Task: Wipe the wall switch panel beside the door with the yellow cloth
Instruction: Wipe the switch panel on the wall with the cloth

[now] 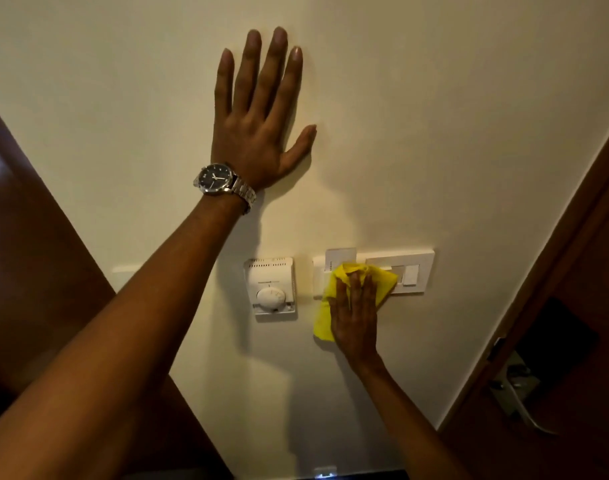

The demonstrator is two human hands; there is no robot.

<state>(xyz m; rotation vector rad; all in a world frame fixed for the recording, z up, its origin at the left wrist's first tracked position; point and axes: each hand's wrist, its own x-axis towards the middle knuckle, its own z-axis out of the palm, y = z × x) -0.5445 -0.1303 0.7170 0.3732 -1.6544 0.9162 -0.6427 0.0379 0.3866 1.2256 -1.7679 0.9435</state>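
The white wall switch panel [413, 271] is mounted on the cream wall, just left of the wooden door. My right hand [355, 317] presses the yellow cloth [382, 282] flat against the panel's left and middle part, hiding that part. The cloth hangs down past the panel's lower edge at the left of my hand. My left hand [258, 123] lies flat on the wall above, fingers spread, holding nothing, with a metal wristwatch [223, 180] on the wrist.
A white thermostat with a round dial [271, 287] sits on the wall left of the panel. The brown door with a metal lever handle [521, 396] stands at the right. A dark wooden surface [36, 254] fills the left side.
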